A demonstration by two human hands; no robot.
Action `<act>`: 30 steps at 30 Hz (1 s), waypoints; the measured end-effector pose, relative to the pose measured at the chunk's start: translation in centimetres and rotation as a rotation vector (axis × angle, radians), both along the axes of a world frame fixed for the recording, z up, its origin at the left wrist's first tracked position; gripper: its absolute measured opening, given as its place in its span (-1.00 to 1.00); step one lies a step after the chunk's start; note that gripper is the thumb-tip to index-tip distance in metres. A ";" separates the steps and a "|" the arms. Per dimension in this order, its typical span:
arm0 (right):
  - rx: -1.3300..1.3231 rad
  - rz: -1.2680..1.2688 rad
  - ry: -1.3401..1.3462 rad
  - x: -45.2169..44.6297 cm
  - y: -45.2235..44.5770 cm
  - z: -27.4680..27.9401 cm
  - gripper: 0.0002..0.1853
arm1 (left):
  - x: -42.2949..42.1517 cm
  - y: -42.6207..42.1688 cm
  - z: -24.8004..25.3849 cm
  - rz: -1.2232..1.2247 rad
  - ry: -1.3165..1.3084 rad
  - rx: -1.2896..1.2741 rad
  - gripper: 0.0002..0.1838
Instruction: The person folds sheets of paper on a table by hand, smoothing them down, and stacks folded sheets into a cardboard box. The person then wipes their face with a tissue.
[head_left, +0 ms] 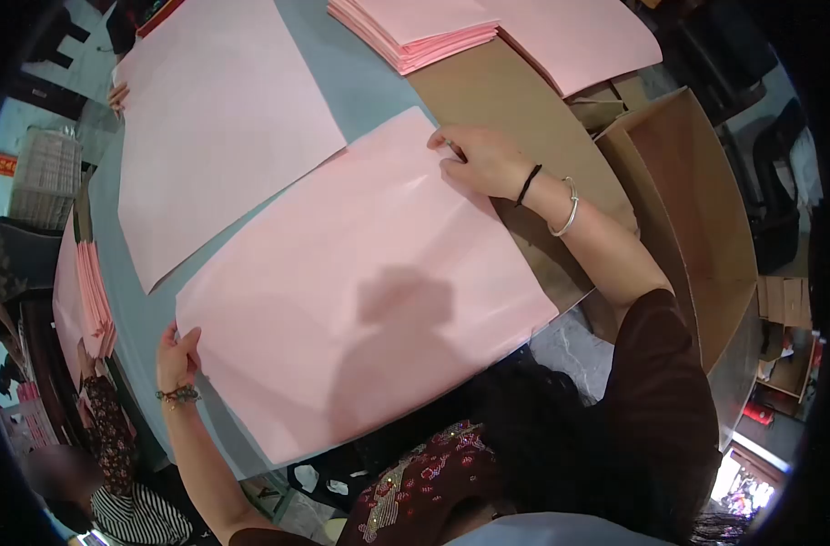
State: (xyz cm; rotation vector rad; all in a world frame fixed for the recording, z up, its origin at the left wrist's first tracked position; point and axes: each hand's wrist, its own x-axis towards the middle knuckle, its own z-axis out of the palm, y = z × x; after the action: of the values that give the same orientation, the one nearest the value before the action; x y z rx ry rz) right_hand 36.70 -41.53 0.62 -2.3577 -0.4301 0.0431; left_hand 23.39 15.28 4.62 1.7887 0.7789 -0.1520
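A large pink paper sheet (324, 273) lies in front of me, with a shadow across its lower middle. My right hand (479, 162) is at its upper right edge, fingers bent onto the paper, and appears to grip it. Beside the left edge is my left hand (177, 357), thumb and fingers apart, the thumb touching or very near the paper. Another broad, paler pink sheet (224, 136) lies beyond, its lower right corner meeting the near sheet. A person's hand (117, 97) is at that sheet's far left edge.
The grey table (342, 55) has a curved edge. A stack of folded pink sheets (415, 36) sits on brown cardboard (515, 109) at the far right. An open cardboard box (679, 209) stands at right. Another person's patterned sleeve (110, 428) is by folded pink paper (92, 296) at left.
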 end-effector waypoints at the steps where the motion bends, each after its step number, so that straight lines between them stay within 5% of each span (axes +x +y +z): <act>1: 0.009 0.008 0.005 -0.1 0.1 0.1 -0.65 | -0.1 0.0 0.0 0.006 -0.010 -0.001 -0.51; 12: -0.032 0.023 0.082 -0.9 0.5 0.8 -0.66 | -1.3 0.2 0.9 0.013 0.072 0.047 -0.42; 18: 0.031 0.075 0.031 -0.3 0.5 1.1 -0.70 | -0.3 -2.8 1.5 0.283 -0.051 0.026 -0.64; 20: 0.052 0.113 0.196 0.3 0.3 1.8 -0.71 | -1.1 -0.4 2.1 0.194 -0.002 -0.116 -0.82; 24: 0.126 0.113 0.129 -0.6 0.8 0.9 -0.70 | -1.8 2.0 1.7 0.111 0.100 -0.059 -0.79; 26: 0.129 0.106 0.078 -0.7 1.0 0.8 -0.66 | -1.4 0.2 1.3 0.300 0.032 0.024 -0.84; 30: 0.154 0.122 0.074 -0.5 1.0 0.9 -0.60 | -1.0 -0.7 1.7 0.310 0.032 0.030 -0.81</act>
State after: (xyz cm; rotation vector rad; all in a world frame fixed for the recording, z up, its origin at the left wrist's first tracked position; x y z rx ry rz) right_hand 36.19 -40.57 1.50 -2.1699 -0.5218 0.1485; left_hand 22.43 14.61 6.30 1.6730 1.0749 0.0368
